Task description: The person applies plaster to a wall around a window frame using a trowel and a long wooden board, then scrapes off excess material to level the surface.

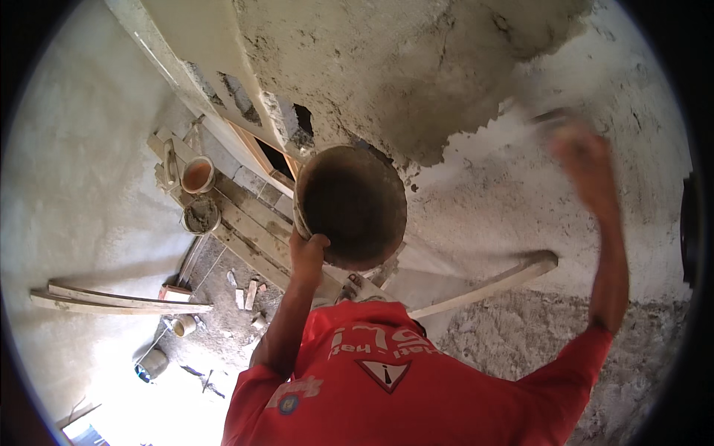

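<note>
My left hand is closed on the near rim of a round, dark bucket, tilted so that its mouth faces me. Its inside is in shadow, with grey mortar stains along the wall. Raised to the far right, my right hand is closed and smeared by motion, close to the wall. A thin, dark trowel juts out of it to the left, blurred too. Between the two hands a patch of wet grey plaster spreads over the paler wall, ending in a ragged lower edge.
Scaffold planks run below the bucket on the left. On them stand a pail with reddish contents and a mortar-stained pail. A wooden beam leans at the right. Boards and rubble lie lower left.
</note>
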Action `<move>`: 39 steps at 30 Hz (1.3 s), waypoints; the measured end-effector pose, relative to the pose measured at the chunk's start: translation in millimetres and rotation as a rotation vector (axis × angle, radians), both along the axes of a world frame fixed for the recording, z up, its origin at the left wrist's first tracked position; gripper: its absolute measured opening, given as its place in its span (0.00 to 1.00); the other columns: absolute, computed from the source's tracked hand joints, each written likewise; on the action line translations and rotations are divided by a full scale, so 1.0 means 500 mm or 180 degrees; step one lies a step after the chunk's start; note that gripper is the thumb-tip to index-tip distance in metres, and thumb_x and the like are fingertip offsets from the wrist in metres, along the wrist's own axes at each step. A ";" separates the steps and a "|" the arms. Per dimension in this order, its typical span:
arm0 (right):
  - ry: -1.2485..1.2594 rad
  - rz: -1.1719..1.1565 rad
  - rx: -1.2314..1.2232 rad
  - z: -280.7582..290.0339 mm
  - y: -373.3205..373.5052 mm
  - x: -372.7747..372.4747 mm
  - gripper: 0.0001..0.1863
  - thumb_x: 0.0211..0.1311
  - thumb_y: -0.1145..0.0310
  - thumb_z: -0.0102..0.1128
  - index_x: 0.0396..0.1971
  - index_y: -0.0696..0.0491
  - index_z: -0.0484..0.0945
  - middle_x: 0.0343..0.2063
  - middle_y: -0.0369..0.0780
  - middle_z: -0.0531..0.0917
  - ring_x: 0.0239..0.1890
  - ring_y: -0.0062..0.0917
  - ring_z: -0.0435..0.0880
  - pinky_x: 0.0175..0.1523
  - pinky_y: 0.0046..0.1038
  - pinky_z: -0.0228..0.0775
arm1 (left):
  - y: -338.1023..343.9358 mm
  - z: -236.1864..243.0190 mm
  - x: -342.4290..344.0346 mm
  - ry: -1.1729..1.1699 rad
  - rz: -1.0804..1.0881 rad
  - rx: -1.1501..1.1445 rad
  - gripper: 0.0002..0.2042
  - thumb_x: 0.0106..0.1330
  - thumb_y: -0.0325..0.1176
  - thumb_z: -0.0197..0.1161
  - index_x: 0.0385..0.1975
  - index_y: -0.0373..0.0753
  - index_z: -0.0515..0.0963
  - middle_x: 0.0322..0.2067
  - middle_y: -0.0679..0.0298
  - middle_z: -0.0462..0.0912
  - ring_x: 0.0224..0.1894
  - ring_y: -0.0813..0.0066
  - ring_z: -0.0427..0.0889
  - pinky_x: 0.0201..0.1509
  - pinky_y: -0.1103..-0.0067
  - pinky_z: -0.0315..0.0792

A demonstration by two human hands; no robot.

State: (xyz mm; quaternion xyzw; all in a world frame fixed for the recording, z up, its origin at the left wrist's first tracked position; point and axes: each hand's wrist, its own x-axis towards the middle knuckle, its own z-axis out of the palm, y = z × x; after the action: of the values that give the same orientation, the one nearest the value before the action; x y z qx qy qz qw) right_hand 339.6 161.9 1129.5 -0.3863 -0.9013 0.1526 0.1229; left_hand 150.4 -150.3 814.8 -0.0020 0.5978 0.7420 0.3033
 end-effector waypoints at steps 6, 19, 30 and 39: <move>-0.0247 0.0341 0.0423 0.094 -0.046 0.045 0.25 0.66 0.55 0.58 0.58 0.52 0.74 0.38 0.41 0.84 0.31 0.20 0.80 0.37 0.25 0.79 | 0.023 0.044 0.013 -0.0078 -0.0224 0.0089 0.31 0.46 0.19 0.52 0.58 0.29 0.68 0.45 0.60 0.79 0.45 0.71 0.78 0.49 0.80 0.73; -0.1788 0.2059 0.1448 -0.279 -0.131 -0.054 0.12 0.52 0.72 0.61 0.38 0.57 0.80 0.34 0.52 0.81 0.36 0.37 0.84 0.40 0.37 0.77 | 0.071 0.125 0.030 0.1556 -0.1130 -0.0442 0.41 0.50 0.22 0.55 0.71 0.40 0.55 0.46 0.45 0.80 0.47 0.58 0.82 0.52 0.71 0.74; -0.1717 0.1895 -0.0148 -0.400 -0.107 -0.042 0.20 0.51 0.68 0.64 0.46 0.53 0.79 0.32 0.47 0.84 0.37 0.41 0.85 0.45 0.40 0.78 | 0.090 0.219 0.051 0.1830 -0.1349 -0.1086 0.40 0.53 0.23 0.56 0.71 0.45 0.54 0.41 0.42 0.82 0.45 0.48 0.83 0.53 0.65 0.74; 0.0215 0.1649 -0.1055 -0.474 -0.158 -0.020 0.22 0.52 0.67 0.66 0.50 0.52 0.77 0.36 0.50 0.84 0.40 0.46 0.84 0.46 0.40 0.77 | 0.078 0.196 0.042 0.1609 -0.1030 -0.0674 0.37 0.53 0.21 0.54 0.69 0.38 0.58 0.49 0.47 0.80 0.51 0.59 0.81 0.55 0.71 0.73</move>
State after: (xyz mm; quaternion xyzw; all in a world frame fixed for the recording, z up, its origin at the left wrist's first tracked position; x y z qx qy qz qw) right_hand 329.7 82.8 892.6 -0.1532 -0.9280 0.3365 0.0452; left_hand 171.6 -111.2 913.0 0.2460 0.7208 0.5947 0.2574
